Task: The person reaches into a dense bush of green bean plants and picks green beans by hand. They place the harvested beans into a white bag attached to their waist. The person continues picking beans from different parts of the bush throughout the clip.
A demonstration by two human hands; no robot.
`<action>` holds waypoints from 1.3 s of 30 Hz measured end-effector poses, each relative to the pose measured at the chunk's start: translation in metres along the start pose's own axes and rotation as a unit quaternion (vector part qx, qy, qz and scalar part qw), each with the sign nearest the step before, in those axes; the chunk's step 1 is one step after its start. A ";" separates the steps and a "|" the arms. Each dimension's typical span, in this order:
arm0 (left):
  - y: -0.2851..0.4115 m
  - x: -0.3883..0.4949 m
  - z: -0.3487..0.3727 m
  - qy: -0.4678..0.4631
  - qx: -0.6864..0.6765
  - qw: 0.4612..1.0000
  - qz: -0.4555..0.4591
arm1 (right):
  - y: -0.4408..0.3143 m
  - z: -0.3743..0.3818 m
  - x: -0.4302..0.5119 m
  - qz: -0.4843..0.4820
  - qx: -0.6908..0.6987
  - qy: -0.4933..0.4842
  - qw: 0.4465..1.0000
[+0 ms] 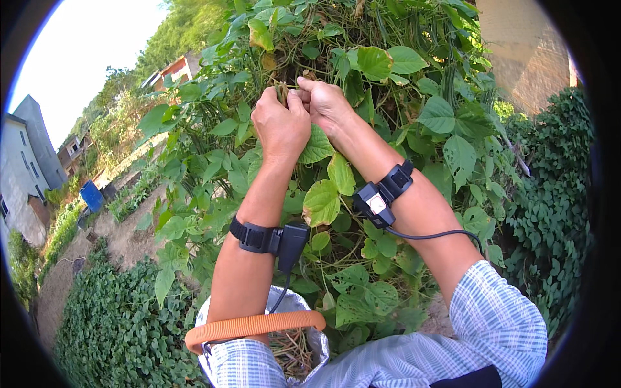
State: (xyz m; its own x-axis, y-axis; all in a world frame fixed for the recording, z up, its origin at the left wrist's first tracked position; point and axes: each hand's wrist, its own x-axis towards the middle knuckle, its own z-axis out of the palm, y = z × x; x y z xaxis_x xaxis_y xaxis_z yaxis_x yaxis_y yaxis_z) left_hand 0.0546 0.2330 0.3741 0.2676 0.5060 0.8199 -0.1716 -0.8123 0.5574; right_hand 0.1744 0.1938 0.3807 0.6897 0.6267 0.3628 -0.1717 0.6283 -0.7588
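Observation:
My left hand [281,123] and my right hand [330,104] meet in front of a leafy bean vine [271,29]. A withered brown piece of the plant [281,91] shows between the thumb and curled fingers of my left hand. The right fingers are bent close against the left thumb; what they hold, if anything, is hidden. From my left forearm hangs a pail with a silvery lining [318,339], its handle sleeved in orange corrugated tube [257,324]. Dry brown pods or stalks [291,351] lie inside it.
Black strapped devices [293,246] with cables sit on both forearms. Long green pods [451,80] hang among the leaves on the right. Low leafy plants [126,320] cover ground at lower left. Beyond are a blue barrel [91,196], houses and a wall [524,53].

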 end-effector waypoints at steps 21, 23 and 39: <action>0.024 -0.042 0.014 -0.061 -0.066 0.988 -0.122 | -0.052 -0.030 -0.084 -0.089 -0.275 0.008 0.957; 0.024 -0.039 0.020 -0.117 -0.241 0.941 -0.206 | -0.054 -0.033 -0.092 -0.047 -0.263 -0.019 0.963; 0.024 -0.048 0.067 -0.234 -0.417 0.780 -0.404 | -0.032 -0.068 -0.153 0.115 -0.208 -0.002 0.971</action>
State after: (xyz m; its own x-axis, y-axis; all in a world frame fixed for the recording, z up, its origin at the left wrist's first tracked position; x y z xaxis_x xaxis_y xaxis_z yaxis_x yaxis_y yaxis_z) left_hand 0.1015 0.1693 0.3397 0.8912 0.4351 0.1283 -0.2719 0.2861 0.9188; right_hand 0.1217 0.0467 0.3127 0.6634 0.7311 0.1592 -0.0217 0.2314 -0.9726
